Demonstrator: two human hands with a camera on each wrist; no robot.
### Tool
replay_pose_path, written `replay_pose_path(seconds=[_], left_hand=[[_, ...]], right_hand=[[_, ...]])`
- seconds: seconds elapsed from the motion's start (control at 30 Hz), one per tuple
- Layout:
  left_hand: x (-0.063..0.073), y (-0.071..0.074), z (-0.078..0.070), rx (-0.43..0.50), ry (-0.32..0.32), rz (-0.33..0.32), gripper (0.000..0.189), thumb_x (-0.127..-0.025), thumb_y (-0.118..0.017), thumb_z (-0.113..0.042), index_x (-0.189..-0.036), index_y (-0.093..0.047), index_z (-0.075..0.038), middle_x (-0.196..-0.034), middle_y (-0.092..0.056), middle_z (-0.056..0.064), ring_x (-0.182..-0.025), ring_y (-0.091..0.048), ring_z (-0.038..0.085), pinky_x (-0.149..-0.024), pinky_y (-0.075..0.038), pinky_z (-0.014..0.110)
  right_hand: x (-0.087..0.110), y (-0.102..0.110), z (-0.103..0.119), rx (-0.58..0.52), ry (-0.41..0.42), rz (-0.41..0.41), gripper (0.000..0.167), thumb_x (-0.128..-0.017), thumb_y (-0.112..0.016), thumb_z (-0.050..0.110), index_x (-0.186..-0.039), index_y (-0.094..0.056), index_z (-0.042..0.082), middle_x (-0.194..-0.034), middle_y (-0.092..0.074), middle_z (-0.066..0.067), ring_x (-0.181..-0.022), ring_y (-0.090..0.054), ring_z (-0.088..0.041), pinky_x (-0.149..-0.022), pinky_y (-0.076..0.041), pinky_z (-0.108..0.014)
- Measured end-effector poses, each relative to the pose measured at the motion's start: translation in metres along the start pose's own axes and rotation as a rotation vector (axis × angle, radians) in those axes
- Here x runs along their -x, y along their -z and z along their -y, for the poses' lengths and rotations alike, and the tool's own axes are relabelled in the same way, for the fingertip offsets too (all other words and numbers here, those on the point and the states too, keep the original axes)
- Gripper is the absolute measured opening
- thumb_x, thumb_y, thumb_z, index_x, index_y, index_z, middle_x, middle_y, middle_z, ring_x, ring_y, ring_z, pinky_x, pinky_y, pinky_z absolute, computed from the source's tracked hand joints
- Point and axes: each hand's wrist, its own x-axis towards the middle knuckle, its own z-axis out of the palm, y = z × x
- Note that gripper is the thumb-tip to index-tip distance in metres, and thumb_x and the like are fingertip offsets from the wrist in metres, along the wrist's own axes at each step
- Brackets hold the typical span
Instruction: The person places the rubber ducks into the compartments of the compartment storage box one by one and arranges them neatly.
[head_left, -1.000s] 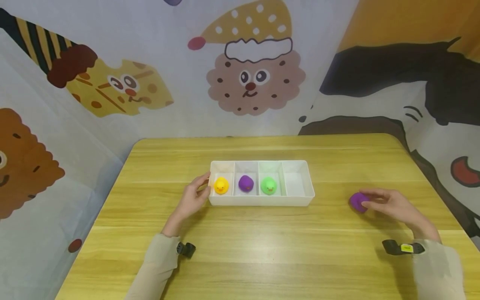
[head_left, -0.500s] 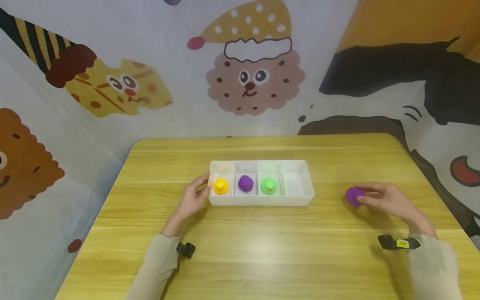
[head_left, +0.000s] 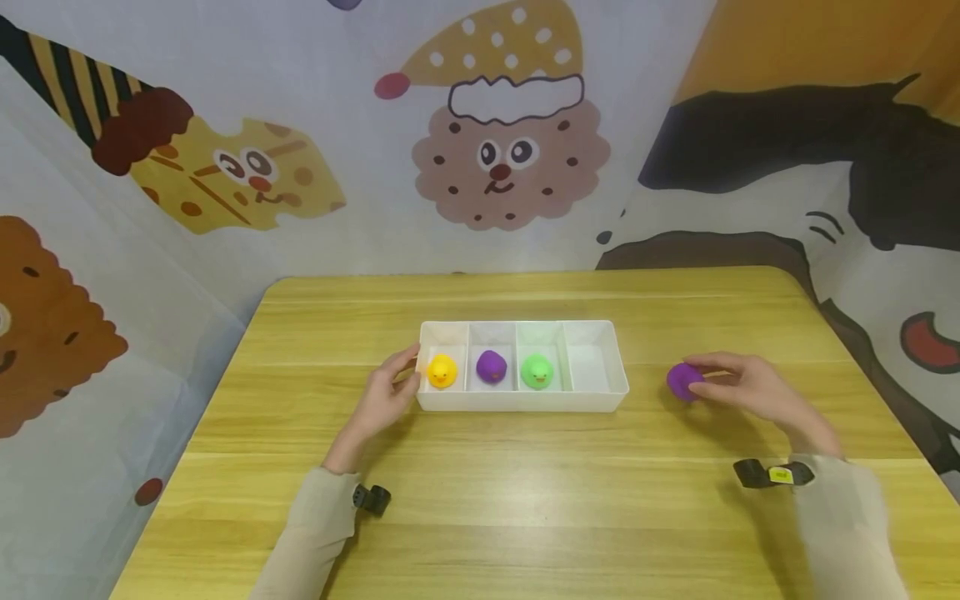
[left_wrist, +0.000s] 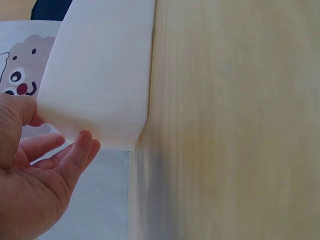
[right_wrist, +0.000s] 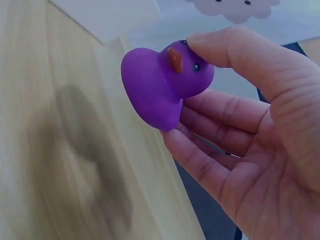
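A purple rubber duck (right_wrist: 150,90) is pinched between the thumb and fingers of my right hand (head_left: 742,387), with its orange beak and eyes showing in the right wrist view. Its shadow lies on the table apart from it, so the duck is off the surface. My left hand (head_left: 390,396) holds the left end of a white divided tray (head_left: 517,402); in the left wrist view the fingertips (left_wrist: 82,140) touch its end wall. From left, the compartments hold a yellow duck (head_left: 442,372), another purple duck (head_left: 491,367) and a green duck (head_left: 537,372). The rightmost compartment holds nothing.
The tray stands on a wooden table (head_left: 510,500) with rounded far corners. Behind and left of the table hangs a cartoon-printed cloth (head_left: 360,233). Each wrist wears a small black camera, the left camera (head_left: 372,500) and the right camera (head_left: 772,473).
My right hand has lifted the purple duck and carried it leftward and slightly away from me, closer to the tray. The left hand and the tray have stayed in place.
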Motion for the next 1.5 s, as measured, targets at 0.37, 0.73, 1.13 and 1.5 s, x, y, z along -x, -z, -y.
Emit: replay_pose_path(seconds=[0.37, 0.73, 1.13, 1.5], left_hand=[[0.000, 0.000, 0.002, -0.002, -0.018, -0.004, 0.044, -0.089, -0.049, 0.015, -0.130, -0.036, 0.023, -0.129, -0.040, 0.041, -0.113, -0.047, 0.053, -0.089, -0.048, 0.050], [-0.001, 0.000, 0.004, -0.005, -0.018, 0.001, 0.044, -0.089, -0.049, 0.014, -0.130, -0.035, 0.023, -0.129, -0.040, 0.040, -0.114, -0.046, 0.053, -0.089, -0.049, 0.049], [-0.002, -0.001, 0.010, 0.007, -0.021, -0.005, 0.044, -0.089, -0.049, 0.014, -0.130, -0.035, 0.022, -0.129, -0.040, 0.040, -0.114, -0.046, 0.053, -0.089, -0.048, 0.048], [-0.004, -0.003, 0.043, 0.019, -0.034, -0.009, 0.046, -0.091, -0.050, 0.009, -0.134, -0.037, 0.016, -0.133, -0.041, 0.034, -0.117, -0.048, 0.046, -0.091, -0.049, 0.043]], right_hand=[[-0.020, -0.011, 0.021, -0.024, 0.094, -0.016, 0.043, -0.086, -0.069, 0.013, -0.122, -0.056, -0.006, -0.114, -0.059, -0.028, -0.087, -0.065, -0.007, -0.070, -0.056, -0.019], [-0.041, -0.014, 0.049, -0.051, 0.122, -0.010, 0.044, -0.084, -0.071, 0.014, -0.122, -0.058, -0.004, -0.115, -0.060, -0.024, -0.090, -0.065, -0.011, -0.074, -0.055, -0.018], [-0.070, -0.030, 0.074, -0.062, 0.196, 0.085, 0.045, -0.082, -0.072, 0.012, -0.123, -0.058, -0.004, -0.112, -0.062, -0.022, -0.093, -0.065, -0.033, -0.077, -0.054, -0.018], [-0.095, -0.052, 0.074, 0.040, 0.346, 0.160, 0.042, -0.077, -0.075, 0.004, -0.114, -0.061, -0.008, -0.108, -0.065, -0.021, -0.096, -0.063, -0.033, -0.084, -0.055, -0.044]])
